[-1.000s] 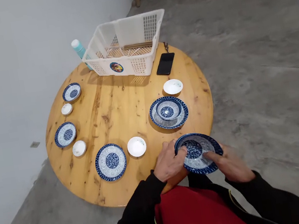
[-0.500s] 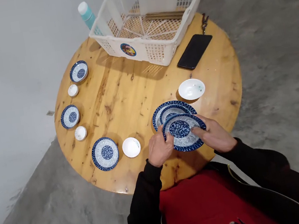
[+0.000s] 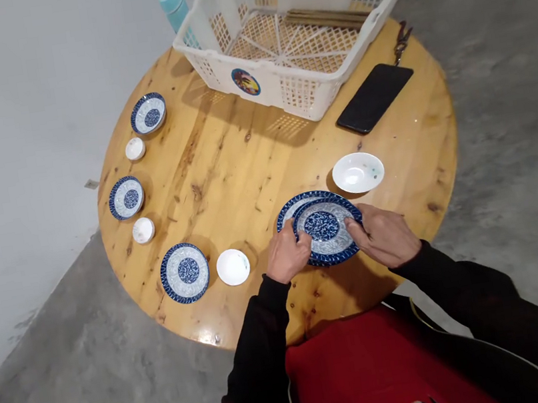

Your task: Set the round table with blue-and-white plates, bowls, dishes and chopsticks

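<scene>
A blue-and-white patterned plate [image 3: 328, 230] lies over another blue-rimmed plate [image 3: 287, 215] towards the near side of the round wooden table [image 3: 230, 180], its rim grasped by the curled fingers [image 3: 303, 237] of the left hand [image 3: 287, 253] and right hand [image 3: 382, 235], with a white saucer [image 3: 358, 172] just beyond and a black phone [image 3: 375, 98] farther off.

A plastic basket [image 3: 303, 92] stood at the far side of the round bench [image 3: 226, 187], with a phone [image 3: 375, 98] just right of it and a small bowl [image 3: 358, 172] nearer. Saucers [image 3: 125, 198] and small dishes [image 3: 143, 230] curved along the left edge. Near the front, one plate [image 3: 327, 233] lay on another plate [image 3: 286, 216], right of a lone dish [image 3: 233, 267].
</scene>
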Action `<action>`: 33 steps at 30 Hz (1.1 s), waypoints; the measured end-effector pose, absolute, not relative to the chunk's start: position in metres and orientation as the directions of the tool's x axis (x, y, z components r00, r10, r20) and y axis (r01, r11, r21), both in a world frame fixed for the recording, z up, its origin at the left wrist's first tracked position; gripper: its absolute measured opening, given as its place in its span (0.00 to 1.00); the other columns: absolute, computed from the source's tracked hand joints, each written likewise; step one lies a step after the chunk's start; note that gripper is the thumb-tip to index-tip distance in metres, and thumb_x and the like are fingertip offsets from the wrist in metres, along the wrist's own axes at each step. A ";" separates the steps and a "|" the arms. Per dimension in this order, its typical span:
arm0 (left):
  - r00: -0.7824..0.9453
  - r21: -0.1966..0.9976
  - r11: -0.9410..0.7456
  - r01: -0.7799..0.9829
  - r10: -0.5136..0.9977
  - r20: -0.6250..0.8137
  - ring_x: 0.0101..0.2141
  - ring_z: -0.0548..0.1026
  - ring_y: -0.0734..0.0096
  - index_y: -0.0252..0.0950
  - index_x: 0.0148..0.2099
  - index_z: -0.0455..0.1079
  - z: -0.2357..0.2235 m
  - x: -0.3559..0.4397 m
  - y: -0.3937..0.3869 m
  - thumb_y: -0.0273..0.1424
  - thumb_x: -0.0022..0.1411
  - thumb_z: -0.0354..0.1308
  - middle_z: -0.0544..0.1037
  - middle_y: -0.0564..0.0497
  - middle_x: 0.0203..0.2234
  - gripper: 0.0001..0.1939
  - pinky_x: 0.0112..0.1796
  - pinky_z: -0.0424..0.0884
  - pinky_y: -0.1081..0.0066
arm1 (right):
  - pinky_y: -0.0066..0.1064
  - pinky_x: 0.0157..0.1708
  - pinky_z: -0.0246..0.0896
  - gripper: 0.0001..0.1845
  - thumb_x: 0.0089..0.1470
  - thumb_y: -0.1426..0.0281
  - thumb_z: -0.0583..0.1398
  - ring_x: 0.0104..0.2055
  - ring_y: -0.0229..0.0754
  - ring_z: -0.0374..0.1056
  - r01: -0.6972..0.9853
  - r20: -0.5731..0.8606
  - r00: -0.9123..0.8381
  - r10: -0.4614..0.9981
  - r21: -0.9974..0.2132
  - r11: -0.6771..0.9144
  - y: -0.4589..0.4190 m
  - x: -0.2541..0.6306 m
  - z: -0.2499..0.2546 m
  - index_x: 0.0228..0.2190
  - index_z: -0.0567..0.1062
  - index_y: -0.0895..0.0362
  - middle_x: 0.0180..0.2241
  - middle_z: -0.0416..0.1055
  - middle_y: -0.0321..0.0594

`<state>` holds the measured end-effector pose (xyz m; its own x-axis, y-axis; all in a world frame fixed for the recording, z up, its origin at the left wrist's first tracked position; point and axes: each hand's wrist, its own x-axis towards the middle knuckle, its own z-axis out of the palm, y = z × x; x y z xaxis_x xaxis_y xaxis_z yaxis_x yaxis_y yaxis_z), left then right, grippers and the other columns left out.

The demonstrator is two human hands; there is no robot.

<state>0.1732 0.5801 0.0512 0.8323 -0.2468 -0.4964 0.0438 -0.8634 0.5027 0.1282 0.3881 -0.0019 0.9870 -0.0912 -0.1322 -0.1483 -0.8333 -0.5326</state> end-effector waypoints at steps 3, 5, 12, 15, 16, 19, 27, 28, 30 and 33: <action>0.823 0.460 -0.888 0.019 -0.248 -0.512 0.49 0.81 0.46 0.28 0.65 0.66 0.050 0.176 0.580 0.32 0.70 0.47 0.84 0.37 0.45 0.25 0.51 0.73 0.56 | 0.43 0.38 0.69 0.26 0.62 0.61 0.50 0.37 0.61 0.77 -0.156 -0.170 0.981 -0.089 -0.434 -0.887 0.387 0.130 -0.006 0.48 0.75 0.67 0.34 0.79 0.61; 0.820 0.435 -0.900 -0.012 -0.258 -0.511 0.49 0.81 0.46 0.28 0.65 0.66 0.048 0.177 0.581 0.32 0.70 0.47 0.84 0.38 0.44 0.25 0.52 0.73 0.56 | 0.42 0.35 0.68 0.26 0.62 0.60 0.50 0.34 0.60 0.77 -0.165 -0.184 0.978 -0.099 -0.389 -0.906 0.387 0.129 -0.009 0.50 0.74 0.67 0.30 0.79 0.59; 0.827 0.403 -0.914 -0.037 -0.255 -0.501 0.48 0.82 0.46 0.33 0.68 0.61 0.047 0.179 0.582 0.31 0.70 0.48 0.84 0.39 0.45 0.26 0.51 0.73 0.55 | 0.45 0.34 0.67 0.29 0.64 0.61 0.49 0.32 0.64 0.77 -0.172 -0.249 0.964 -0.087 -0.341 -0.924 0.389 0.132 -0.010 0.55 0.70 0.68 0.29 0.79 0.60; 0.830 0.410 -0.911 -0.038 -0.257 -0.496 0.47 0.82 0.47 0.34 0.70 0.59 0.049 0.179 0.581 0.30 0.69 0.48 0.83 0.41 0.46 0.28 0.52 0.72 0.56 | 0.46 0.35 0.67 0.31 0.64 0.61 0.50 0.33 0.66 0.78 -0.165 -0.281 0.957 -0.076 -0.308 -0.937 0.390 0.135 -0.007 0.59 0.68 0.70 0.29 0.80 0.60; 0.829 0.406 -0.913 -0.038 -0.255 -0.498 0.47 0.82 0.47 0.34 0.70 0.58 0.050 0.179 0.581 0.30 0.69 0.49 0.83 0.40 0.46 0.28 0.52 0.72 0.56 | 0.46 0.35 0.68 0.32 0.64 0.61 0.50 0.33 0.65 0.78 -0.165 -0.292 0.954 -0.076 -0.296 -0.941 0.390 0.135 -0.005 0.60 0.68 0.70 0.29 0.80 0.60; 0.823 0.371 -0.928 -0.043 -0.244 -0.514 0.47 0.82 0.46 0.34 0.71 0.56 0.050 0.181 0.581 0.31 0.69 0.49 0.83 0.39 0.46 0.30 0.51 0.73 0.55 | 0.47 0.35 0.68 0.33 0.64 0.61 0.51 0.33 0.66 0.78 -0.160 -0.320 0.945 -0.072 -0.258 -0.953 0.392 0.137 -0.002 0.62 0.67 0.69 0.30 0.80 0.60; 0.804 0.292 -0.953 -0.079 -0.234 -0.547 0.47 0.82 0.42 0.36 0.69 0.60 0.044 0.184 0.582 0.34 0.71 0.47 0.84 0.39 0.43 0.27 0.50 0.74 0.51 | 0.47 0.36 0.70 0.33 0.67 0.60 0.49 0.37 0.66 0.80 -0.129 -0.396 0.917 -0.050 -0.175 -0.976 0.393 0.138 0.005 0.63 0.66 0.69 0.32 0.81 0.59; 0.806 0.307 -0.949 -0.068 -0.234 -0.543 0.48 0.82 0.41 0.36 0.69 0.61 0.043 0.184 0.584 0.37 0.73 0.47 0.84 0.38 0.44 0.26 0.51 0.74 0.50 | 0.48 0.37 0.71 0.33 0.67 0.60 0.48 0.38 0.67 0.80 -0.135 -0.385 0.922 -0.047 -0.205 -0.969 0.392 0.138 0.004 0.63 0.67 0.69 0.34 0.82 0.60; 0.817 0.376 -0.926 -0.035 -0.244 -0.522 0.52 0.80 0.41 0.35 0.67 0.63 0.039 0.184 0.591 0.43 0.74 0.46 0.82 0.36 0.50 0.27 0.54 0.72 0.49 | 0.49 0.41 0.72 0.32 0.67 0.58 0.48 0.43 0.66 0.79 -0.163 -0.333 0.942 -0.052 -0.316 -0.935 0.390 0.137 0.000 0.61 0.70 0.66 0.43 0.81 0.61; 0.811 0.542 -0.838 0.062 -0.274 -0.517 0.59 0.75 0.42 0.35 0.67 0.64 0.028 0.184 0.600 0.51 0.72 0.48 0.77 0.36 0.59 0.32 0.59 0.69 0.50 | 0.45 0.46 0.73 0.29 0.62 0.55 0.54 0.48 0.60 0.79 -0.220 -0.267 0.961 -0.074 -0.572 -0.790 0.390 0.139 -0.010 0.54 0.76 0.62 0.50 0.80 0.57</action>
<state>0.1838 0.6000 0.0284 0.8109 -0.2744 -0.5169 0.0622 -0.8379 0.5423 0.1389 0.3904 -0.0098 0.9609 -0.0744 -0.2667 -0.2200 -0.7901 -0.5721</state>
